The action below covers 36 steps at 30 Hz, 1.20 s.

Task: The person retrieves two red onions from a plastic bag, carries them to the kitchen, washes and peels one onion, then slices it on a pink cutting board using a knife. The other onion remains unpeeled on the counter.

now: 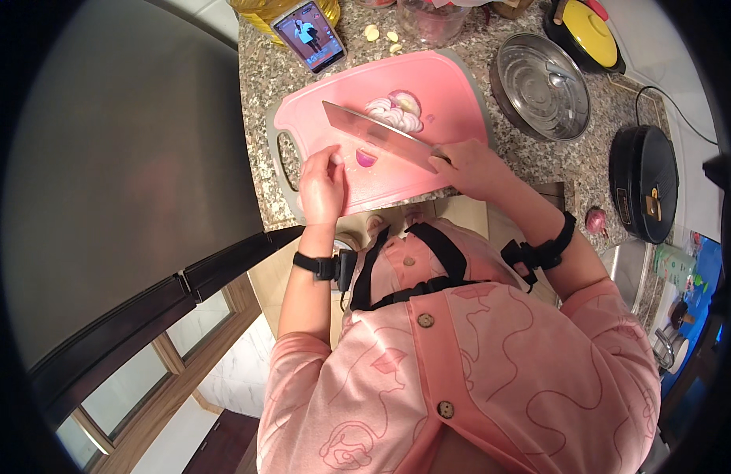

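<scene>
My right hand (475, 170) grips a kitchen cleaver (380, 133) by its handle. The blade slants up to the left across a pink cutting board (318, 121) with a grey rim. Beyond the blade lies a pile of sliced red onion (395, 115). A small purple-skinned onion piece (366, 157) rests on the near side of the blade. To its left, my left hand (321, 185) is at the board's lower left, thumb and fingers bent. Something pale shows at its fingertips; whether it is a held onion bit or a nail is unclear.
A lit phone (309, 37) leans against an oil bottle (253, 15) at the back. Garlic cloves (372, 32) lie near a clear plastic tub (430, 23). Right of the board are a metal bowl (540, 89) with a spoon, a yellow-lidded pot (590, 35), a black electric appliance (644, 183) and a whole red onion (595, 220).
</scene>
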### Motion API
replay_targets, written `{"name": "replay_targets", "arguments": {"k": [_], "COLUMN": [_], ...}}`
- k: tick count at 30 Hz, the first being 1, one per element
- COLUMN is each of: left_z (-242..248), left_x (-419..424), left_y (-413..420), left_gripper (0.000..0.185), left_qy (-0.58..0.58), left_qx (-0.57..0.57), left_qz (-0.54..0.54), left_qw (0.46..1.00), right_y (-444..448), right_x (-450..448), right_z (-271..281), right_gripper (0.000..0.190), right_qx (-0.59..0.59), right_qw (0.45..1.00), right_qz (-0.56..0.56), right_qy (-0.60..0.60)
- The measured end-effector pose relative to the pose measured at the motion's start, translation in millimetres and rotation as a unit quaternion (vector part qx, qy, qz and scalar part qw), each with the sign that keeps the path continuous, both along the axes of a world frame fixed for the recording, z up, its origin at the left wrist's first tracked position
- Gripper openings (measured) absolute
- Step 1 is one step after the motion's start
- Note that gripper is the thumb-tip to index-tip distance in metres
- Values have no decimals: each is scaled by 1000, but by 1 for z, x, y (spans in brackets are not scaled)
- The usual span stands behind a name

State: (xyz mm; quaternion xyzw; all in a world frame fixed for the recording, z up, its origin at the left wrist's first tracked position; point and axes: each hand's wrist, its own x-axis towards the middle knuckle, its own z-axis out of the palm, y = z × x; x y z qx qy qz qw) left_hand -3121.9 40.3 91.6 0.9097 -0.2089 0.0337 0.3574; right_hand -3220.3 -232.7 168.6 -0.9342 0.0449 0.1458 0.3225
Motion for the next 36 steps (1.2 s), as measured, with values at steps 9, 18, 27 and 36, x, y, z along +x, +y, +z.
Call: {"name": "replay_targets", "arguments": {"k": [9, 18, 27, 36], "left_z": [-13, -13, 8, 1], "left_x": [27, 24, 8, -21], "left_y": [-31, -30, -21, -36], "left_gripper": [9, 7, 17, 35], "left_qy": [-62, -93, -45, -34], "left_qx": [-45, -11, -64, -89], "left_qz": [-51, -61, -85, -55], "left_qw": [996, 994, 993, 994], "right_y": [4, 17, 31, 24], "right_x": [-1, -5, 10, 1], "right_z": [7, 30, 15, 4], "right_gripper": [44, 38, 37, 37], "right_qx": [5, -52, -55, -51], "right_qw": [1000, 999, 997, 999], "right_qz": [-16, -5, 1, 13], "right_qy": [12, 14, 48, -13]}}
